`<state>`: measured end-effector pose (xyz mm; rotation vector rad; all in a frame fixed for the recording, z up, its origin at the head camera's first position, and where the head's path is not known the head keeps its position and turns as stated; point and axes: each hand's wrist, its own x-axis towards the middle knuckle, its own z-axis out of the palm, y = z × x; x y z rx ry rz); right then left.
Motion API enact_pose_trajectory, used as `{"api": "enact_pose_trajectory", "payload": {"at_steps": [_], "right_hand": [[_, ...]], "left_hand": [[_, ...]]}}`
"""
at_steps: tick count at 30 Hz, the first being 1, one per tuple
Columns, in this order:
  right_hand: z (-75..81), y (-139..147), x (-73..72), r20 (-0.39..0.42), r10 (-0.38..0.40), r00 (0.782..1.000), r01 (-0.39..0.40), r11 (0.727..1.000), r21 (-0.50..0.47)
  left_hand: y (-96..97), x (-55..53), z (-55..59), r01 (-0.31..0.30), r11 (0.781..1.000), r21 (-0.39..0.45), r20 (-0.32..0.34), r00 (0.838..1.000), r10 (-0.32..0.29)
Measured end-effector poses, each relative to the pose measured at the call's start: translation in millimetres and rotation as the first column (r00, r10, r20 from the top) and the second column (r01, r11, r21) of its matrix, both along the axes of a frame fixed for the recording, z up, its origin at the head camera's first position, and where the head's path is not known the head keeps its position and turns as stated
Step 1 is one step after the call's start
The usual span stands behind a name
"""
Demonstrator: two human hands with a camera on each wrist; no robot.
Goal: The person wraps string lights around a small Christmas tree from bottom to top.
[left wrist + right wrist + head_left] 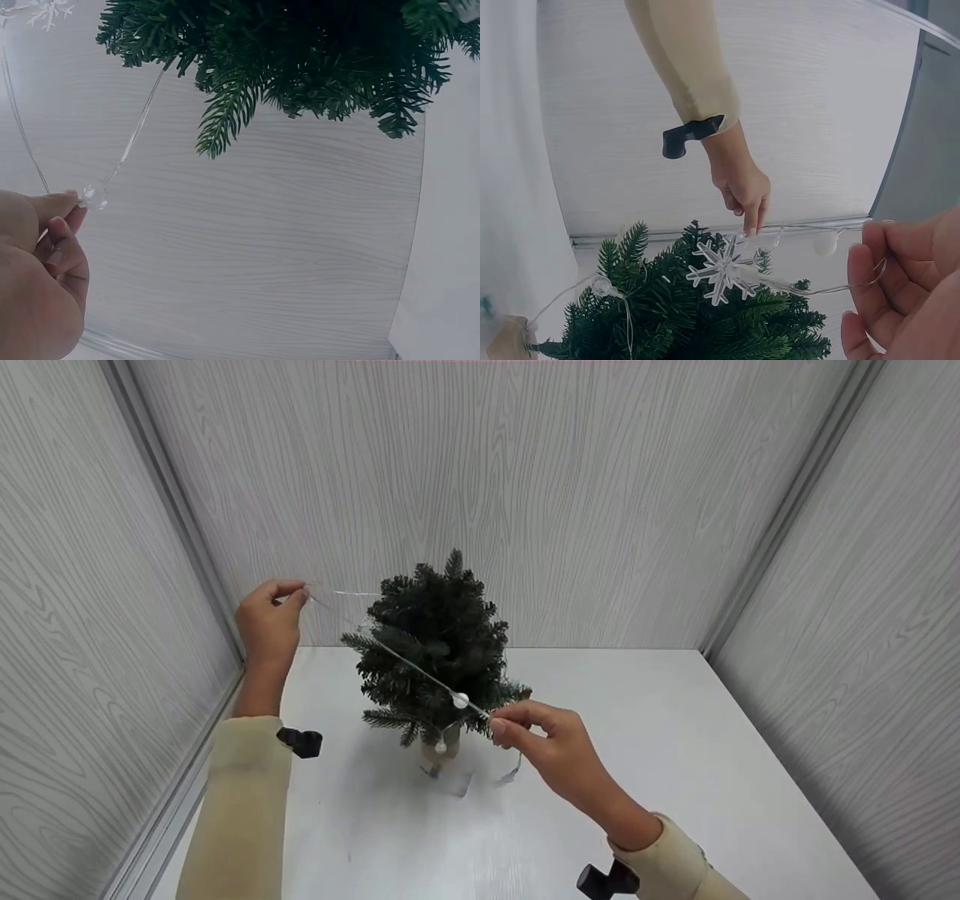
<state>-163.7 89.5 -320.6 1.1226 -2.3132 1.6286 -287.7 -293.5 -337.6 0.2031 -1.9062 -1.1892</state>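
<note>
Currently, the light string [412, 664] is stretched slantwise between the two hands, in front of the small artificial Christmas tree [435, 645]. The left hand [268, 621], higher and to the left of the tree, pinches the wire with thumb and fingertips, just beside a clear ornament [93, 196]. The right hand [551, 739], lower and at the right side, also pinches the wire, near a white ball [460, 700]. From the left hand, another part of the wire goes to the branches. A transparent snowflake [721, 271] shows before the branches. The tree stands upright on the white desk [615, 750].
</note>
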Motion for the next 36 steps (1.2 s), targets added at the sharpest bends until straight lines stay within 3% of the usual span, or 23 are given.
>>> {"api": "enact_pose_trajectory", "payload": {"at_steps": [4, 10, 16, 22, 29, 36], "right_hand": [[0.4, 4, 7.3, -0.028, -0.016, 0.999, 0.016, 1.000, 0.003], [-4.1, 8, 16.2, -0.031, -0.027, 0.999, 0.027, 1.000, -0.006], [-10.2, 11, 21.3, -0.008, 0.009, 1.000, -0.009, 1.000, -0.015], [-15.3, 20, 26.6, -0.055, 0.017, 0.998, -0.020, 0.999, -0.043], [-22.6, 32, 29.8, -0.128, 0.029, 0.991, -0.042, 0.994, -0.100], [-46.1, 52, 23.4, -0.126, 0.022, 0.992, -0.043, 0.985, -0.170]], "left_hand": [[2.9, 8.2, -6.0, 0.027, 0.999, 0.040, 0.001, 1.000, -0.027], [6.1, 16.1, -18.3, 0.005, 0.999, 0.043, 0.032, 0.999, -0.006], [9.4, 23.8, -32.0, 0.035, 0.997, 0.062, 0.002, 0.999, -0.035], [15.8, 32.4, -43.9, 0.086, 0.993, 0.081, 0.022, 0.996, -0.088], [28.2, 40.6, -55.4, 0.102, 0.993, 0.064, 0.034, 0.994, -0.105], [43.5, 41.6, -66.4, 0.172, 0.983, 0.061, 0.039, 0.984, -0.175]]}}
